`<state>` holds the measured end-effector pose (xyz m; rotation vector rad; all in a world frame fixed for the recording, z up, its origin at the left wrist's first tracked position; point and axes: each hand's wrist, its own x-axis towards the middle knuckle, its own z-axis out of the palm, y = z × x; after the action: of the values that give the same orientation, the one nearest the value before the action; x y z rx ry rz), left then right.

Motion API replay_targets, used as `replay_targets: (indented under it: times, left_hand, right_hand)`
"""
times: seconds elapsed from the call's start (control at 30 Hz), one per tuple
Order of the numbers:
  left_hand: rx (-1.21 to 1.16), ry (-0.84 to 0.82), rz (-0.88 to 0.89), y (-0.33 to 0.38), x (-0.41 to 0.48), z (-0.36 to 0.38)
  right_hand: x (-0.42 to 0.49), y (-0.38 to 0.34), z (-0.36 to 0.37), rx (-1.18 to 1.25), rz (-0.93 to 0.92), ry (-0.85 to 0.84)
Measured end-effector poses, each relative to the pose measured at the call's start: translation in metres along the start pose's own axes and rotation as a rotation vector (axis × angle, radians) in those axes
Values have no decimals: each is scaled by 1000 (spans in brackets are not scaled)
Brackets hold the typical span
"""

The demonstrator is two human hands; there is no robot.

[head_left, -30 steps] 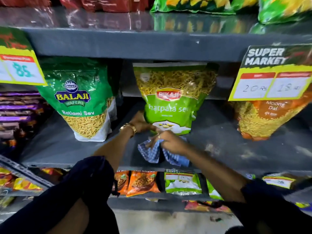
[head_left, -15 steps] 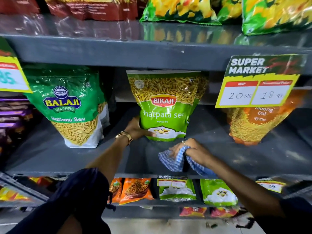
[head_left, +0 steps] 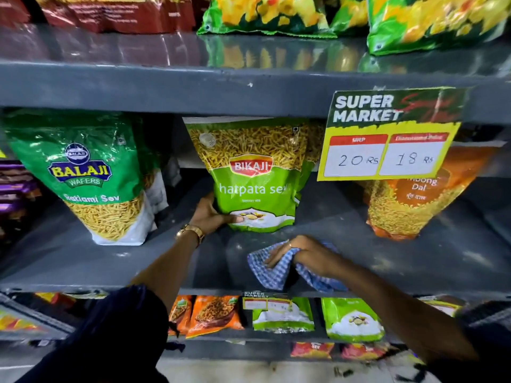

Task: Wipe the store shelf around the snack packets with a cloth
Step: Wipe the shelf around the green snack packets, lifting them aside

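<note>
A light green Bikaji sev packet [head_left: 255,172] stands upright in the middle of the grey shelf [head_left: 83,261]. My left hand [head_left: 210,215] grips its lower left corner, thumb across the front. My right hand [head_left: 301,254] presses a blue checked cloth [head_left: 272,269] flat on the shelf just in front of and below that packet, near the front edge. A dark green Balaji sev packet [head_left: 83,172] stands to the left. An orange moong dal packet [head_left: 409,205] stands to the right, partly hidden by a price sign.
A yellow price sign [head_left: 387,136] hangs from the shelf above [head_left: 166,87], which carries red and green packets. Purple packets [head_left: 16,183] are stacked at far left. Small orange and green packets [head_left: 279,313] line the shelf below.
My right hand has slid the cloth to the right along the shelf front. My left hand has kept hold of the Bikaji packet's lower left corner. The camera has tilted up slightly.
</note>
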<state>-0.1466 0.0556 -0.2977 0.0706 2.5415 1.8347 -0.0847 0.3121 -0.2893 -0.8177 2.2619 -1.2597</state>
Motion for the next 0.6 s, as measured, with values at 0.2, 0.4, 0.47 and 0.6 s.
replay_targets:
  times: [0.2,0.4,0.47,0.6]
  left_hand:
    - [33,-60,6,10,-5,5]
    - [87,10,-12,3,-19,14]
    - [139,109,-5,3,-32,24]
    - [244,294,74,-10,-51,40]
  right_hand:
    - [27,5,-9,-176,-22,89]
    - [-10,21,7,-82,42,53]
    - [-33,23,6,-53,67,81]
    - [-73,18,-5,263,146,574]
